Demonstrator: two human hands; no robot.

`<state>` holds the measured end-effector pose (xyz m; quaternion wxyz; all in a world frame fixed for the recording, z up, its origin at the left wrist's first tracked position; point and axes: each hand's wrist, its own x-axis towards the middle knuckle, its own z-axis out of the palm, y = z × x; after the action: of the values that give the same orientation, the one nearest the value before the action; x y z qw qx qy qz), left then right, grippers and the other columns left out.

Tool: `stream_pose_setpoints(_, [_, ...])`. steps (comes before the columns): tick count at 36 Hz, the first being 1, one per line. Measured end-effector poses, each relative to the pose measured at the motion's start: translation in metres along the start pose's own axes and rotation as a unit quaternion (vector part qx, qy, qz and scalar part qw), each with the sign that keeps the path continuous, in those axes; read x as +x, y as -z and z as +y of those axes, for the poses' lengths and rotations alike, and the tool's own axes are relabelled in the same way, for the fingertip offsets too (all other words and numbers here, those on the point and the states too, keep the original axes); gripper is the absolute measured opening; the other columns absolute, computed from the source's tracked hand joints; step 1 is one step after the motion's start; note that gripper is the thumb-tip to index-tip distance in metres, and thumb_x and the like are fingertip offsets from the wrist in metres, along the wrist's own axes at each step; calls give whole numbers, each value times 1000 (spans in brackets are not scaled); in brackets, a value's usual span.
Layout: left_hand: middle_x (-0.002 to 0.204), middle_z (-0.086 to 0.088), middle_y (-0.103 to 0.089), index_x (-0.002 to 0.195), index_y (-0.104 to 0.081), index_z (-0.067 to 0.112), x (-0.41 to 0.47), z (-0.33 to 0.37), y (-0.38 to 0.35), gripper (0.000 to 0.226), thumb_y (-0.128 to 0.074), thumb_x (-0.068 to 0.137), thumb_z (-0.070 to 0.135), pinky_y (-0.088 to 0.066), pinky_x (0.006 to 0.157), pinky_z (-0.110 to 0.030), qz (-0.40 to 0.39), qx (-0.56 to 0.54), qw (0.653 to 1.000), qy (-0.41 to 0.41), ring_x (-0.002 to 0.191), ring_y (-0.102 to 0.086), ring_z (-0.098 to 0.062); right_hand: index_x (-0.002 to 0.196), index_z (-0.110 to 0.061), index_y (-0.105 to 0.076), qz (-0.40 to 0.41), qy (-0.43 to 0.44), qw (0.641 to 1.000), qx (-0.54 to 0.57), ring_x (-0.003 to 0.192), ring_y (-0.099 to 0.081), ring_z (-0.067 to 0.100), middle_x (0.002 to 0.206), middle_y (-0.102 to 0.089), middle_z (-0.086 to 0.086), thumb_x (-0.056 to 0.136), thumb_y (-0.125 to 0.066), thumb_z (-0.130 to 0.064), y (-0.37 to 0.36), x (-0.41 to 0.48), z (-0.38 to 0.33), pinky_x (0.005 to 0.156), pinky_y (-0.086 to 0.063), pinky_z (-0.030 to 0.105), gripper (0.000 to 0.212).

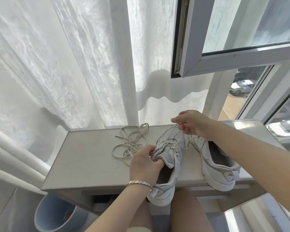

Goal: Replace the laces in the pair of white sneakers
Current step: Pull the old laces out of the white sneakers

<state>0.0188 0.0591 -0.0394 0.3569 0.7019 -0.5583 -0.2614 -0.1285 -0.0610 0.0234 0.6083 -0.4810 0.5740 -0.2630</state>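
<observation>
Two white sneakers stand on a pale table (90,158). My left hand (145,163) grips the tongue of the nearer sneaker (170,153), whose heel hangs over the table's front edge. My right hand (192,123) pinches a white lace (173,129) that runs up from that shoe's eyelets, pulled taut above its toe. The second sneaker (218,163) lies to the right, partly under my right forearm. A loose cream lace (131,143) lies tangled on the table to the left of the shoes.
Sheer white curtains (74,64) hang behind the table. An open window sash (224,52) juts in at upper right. A pale blue bin (52,213) stands on the floor under the table's left front. My knees are below the table edge.
</observation>
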Motion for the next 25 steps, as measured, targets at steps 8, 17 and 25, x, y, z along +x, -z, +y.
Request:
stream_pose_setpoints(8, [93,11,-65,101,-67,24,3,0,-3,26,-68,76,25,-41,76,-17,-10,4,1000,-4,90,-58,-6,75,-14,-60,94,122,945,-290,55,-41,7,58,-45,-7,79,-72,-21,-4,-2,5,50,-29,20,14])
stream_pose_setpoints(17, [90,11,-64,99,-66,24,3,2,-2,23,-66,76,23,-35,72,-16,1,10,1000,2,87,-56,-7,100,-14,-56,178,81,942,-272,82,-56,23,84,-55,1,83,-54,-13,-8,5,10,68,-42,28,17])
stream_pose_setpoints(25, [86,14,-63,96,-65,25,2,4,-1,20,-66,76,23,-39,70,-16,7,3,1000,8,85,-56,-6,136,-34,-44,-110,240,738,-621,138,-18,15,149,-26,-9,90,-44,-4,-29,-9,14,110,-20,31,55])
